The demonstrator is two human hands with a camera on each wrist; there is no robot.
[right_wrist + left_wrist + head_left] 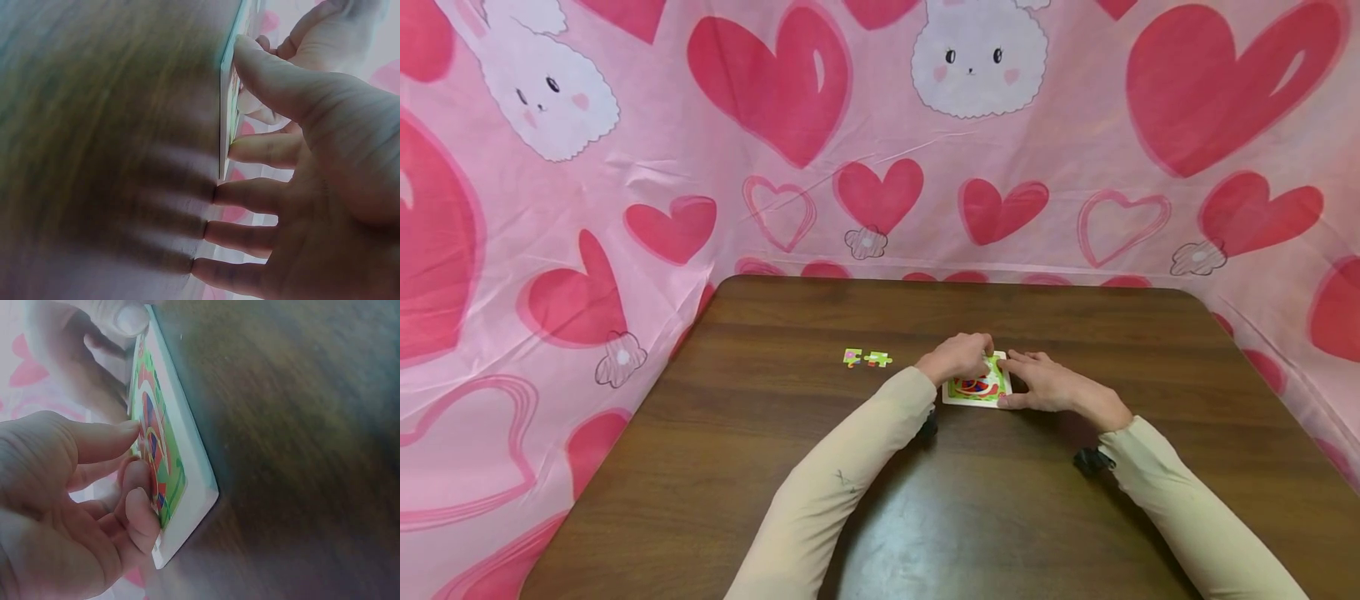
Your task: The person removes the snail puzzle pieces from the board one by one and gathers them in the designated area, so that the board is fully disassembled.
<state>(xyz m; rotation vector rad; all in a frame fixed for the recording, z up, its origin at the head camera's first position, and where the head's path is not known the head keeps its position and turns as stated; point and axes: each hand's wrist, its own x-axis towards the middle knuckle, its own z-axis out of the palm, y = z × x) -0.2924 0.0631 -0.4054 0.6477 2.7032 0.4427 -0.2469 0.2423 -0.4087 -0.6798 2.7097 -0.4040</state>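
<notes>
A small square jigsaw puzzle (977, 392) with a white border and a green, red and blue picture lies on the table. Over its left part is my left hand (958, 358), fingers bent and tips at the picture's surface (164, 447). In the left wrist view, whether a piece sits between those fingertips is hidden. My right hand (1048, 383) spreads straight fingers at the board's right side. Its thumb (265, 65) and index finger touch the board's edge (224, 125), while the other fingertips rest on the tabletop.
Two loose jigsaw pieces, one with a pink spot (852, 357) and one mostly green and white (878, 359), lie left of the puzzle. The brown wooden table (760, 433) meets a pink heart-patterned cloth (820, 217) at its back and sides.
</notes>
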